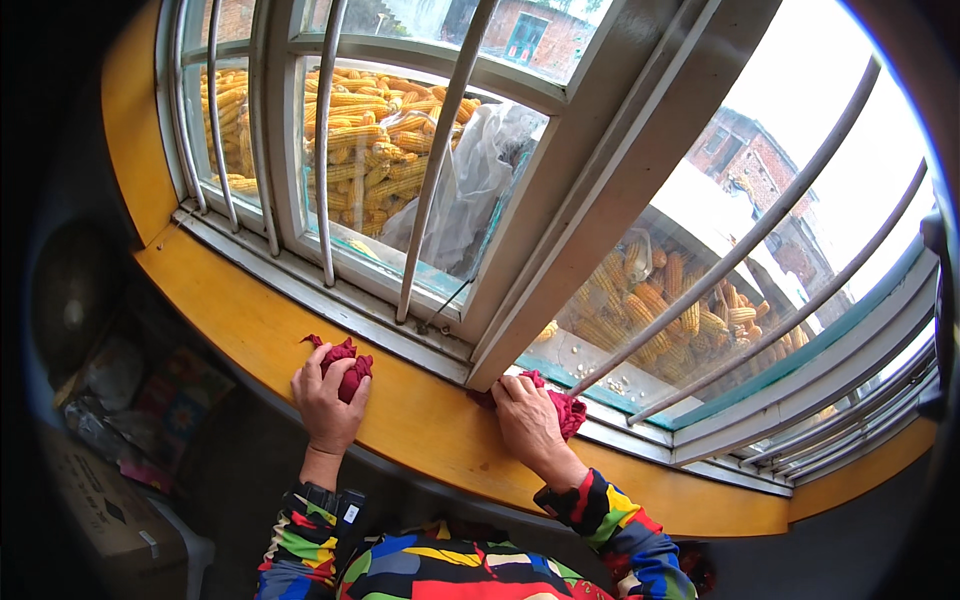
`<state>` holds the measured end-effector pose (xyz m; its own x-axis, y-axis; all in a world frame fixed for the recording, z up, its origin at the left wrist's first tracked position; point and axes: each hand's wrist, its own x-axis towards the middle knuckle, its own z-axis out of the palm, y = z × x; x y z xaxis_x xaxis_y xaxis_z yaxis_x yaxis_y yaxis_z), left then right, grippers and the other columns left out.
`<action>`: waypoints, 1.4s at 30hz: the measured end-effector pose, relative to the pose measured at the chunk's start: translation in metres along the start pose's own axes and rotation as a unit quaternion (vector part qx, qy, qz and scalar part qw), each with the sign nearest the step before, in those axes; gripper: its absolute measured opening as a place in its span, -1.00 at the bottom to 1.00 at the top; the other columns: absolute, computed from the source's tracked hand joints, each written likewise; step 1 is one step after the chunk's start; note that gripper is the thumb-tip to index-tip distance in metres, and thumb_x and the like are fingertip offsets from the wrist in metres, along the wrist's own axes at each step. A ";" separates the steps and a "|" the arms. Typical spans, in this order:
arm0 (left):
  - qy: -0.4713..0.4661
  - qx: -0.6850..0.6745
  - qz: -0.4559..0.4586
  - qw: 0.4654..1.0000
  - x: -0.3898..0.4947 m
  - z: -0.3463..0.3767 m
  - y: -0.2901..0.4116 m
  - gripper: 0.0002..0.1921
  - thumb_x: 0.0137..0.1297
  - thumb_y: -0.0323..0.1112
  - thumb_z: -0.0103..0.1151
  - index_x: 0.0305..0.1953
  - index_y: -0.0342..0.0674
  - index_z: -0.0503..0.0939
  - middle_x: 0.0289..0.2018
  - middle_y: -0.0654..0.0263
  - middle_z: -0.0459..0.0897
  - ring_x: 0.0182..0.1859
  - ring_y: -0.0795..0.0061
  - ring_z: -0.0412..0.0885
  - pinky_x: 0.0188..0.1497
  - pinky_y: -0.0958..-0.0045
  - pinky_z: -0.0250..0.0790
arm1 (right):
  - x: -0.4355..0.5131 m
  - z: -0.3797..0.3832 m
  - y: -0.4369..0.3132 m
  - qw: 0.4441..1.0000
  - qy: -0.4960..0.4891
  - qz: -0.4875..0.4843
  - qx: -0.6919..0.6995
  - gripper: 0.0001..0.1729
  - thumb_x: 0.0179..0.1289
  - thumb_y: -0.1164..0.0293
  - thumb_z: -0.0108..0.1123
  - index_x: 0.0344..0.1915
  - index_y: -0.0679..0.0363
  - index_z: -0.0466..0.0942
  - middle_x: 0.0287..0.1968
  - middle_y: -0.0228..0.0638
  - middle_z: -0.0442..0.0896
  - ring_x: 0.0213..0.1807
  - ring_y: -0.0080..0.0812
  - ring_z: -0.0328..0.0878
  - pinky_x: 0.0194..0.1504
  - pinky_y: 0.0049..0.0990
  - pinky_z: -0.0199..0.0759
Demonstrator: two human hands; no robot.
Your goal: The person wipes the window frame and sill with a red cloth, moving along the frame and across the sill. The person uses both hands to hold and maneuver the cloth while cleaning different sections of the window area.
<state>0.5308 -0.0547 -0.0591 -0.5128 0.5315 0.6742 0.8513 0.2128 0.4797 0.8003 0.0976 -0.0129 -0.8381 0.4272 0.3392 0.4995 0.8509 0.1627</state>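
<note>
On the yellow wooden windowsill (427, 420), my left hand (330, 397) grips a crumpled dark red cloth (351, 369), fingers spread over its top. Farther right, my right hand (529, 420) presses a second bunched red cloth (567, 411) against the sill's inner edge, beside the thick white window post (592, 217). Part of that cloth sticks out on both sides of the hand. The palm sides of both hands are hidden.
White metal bars (442, 150) stand in front of the window panes. Beyond the glass lie heaped corn cobs (360, 135) and a translucent plastic sheet (487, 165). Loose kernels (616, 385) are scattered on the outer ledge. A cardboard box (112, 510) stands at lower left.
</note>
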 end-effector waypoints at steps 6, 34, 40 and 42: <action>-0.003 0.000 0.009 1.000 0.001 0.000 -0.001 -0.66 0.16 -0.16 0.46 -0.04 -0.04 0.67 0.22 0.12 0.57 0.20 0.06 0.54 0.32 0.01 0.24 | -0.002 -0.006 0.002 0.992 -0.120 0.038 -0.020 -0.61 0.19 0.44 0.19 0.05 0.21 0.55 -0.02 -0.24 0.52 0.07 -0.21 0.52 -0.01 -0.24 0.43; 0.004 -0.004 0.003 1.000 0.001 0.001 -0.001 -0.67 0.16 -0.15 0.45 -0.06 -0.04 0.67 0.22 0.11 0.56 0.19 0.07 0.55 0.34 0.00 0.22 | -0.001 -0.016 0.002 0.991 -0.038 0.076 0.103 -0.67 0.27 0.52 0.10 0.03 0.27 0.61 -0.09 -0.13 0.57 -0.01 -0.07 0.61 0.01 -0.22 0.56; -0.001 -0.004 0.000 1.000 0.000 -0.001 0.000 -0.67 0.17 -0.15 0.45 -0.06 -0.04 0.67 0.23 0.11 0.56 0.19 0.08 0.56 0.32 -0.01 0.22 | -0.009 -0.012 0.006 0.989 -0.123 0.080 -0.013 -0.64 0.22 0.46 0.15 0.05 0.16 0.58 -0.18 -0.19 0.55 -0.04 -0.17 0.58 -0.08 -0.22 0.48; 0.000 -0.002 -0.001 1.000 0.000 0.000 0.000 -0.67 0.17 -0.15 0.45 -0.05 -0.04 0.67 0.23 0.11 0.56 0.19 0.08 0.56 0.32 -0.01 0.22 | -0.021 -0.024 0.014 0.985 -0.122 0.117 -0.015 -0.74 0.26 0.46 0.14 -0.06 0.18 0.63 -0.20 -0.16 0.56 -0.06 -0.12 0.61 -0.08 -0.17 0.51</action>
<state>0.5309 -0.0550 -0.0589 -0.5144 0.5308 0.6735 0.8498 0.2103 0.4834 0.8303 0.0932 0.0043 -0.7248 0.6749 0.1387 0.6889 0.7123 0.1339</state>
